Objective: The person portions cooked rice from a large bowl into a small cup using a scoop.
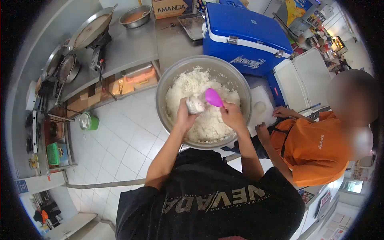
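A large metal pot [163, 86] full of white rice [212, 127] stands before me. Over the rice, my left hand [185, 119] is closed around a small rice-filled container [195, 105] that looks like a clear plastic bag; its exact kind is hard to make out. My right hand [232, 116] grips a purple rice paddle [213, 97] by its handle. The paddle's bowl is just right of the container, and I cannot tell whether they touch.
A big blue cooler [246, 36] stands behind the pot. At the right is a person in an orange shirt [312, 148], hands near a white surface with a round pale item [260, 107]. Pans [90, 30] sit on the left counter, and a green bucket [93, 122] is on the tiled floor.
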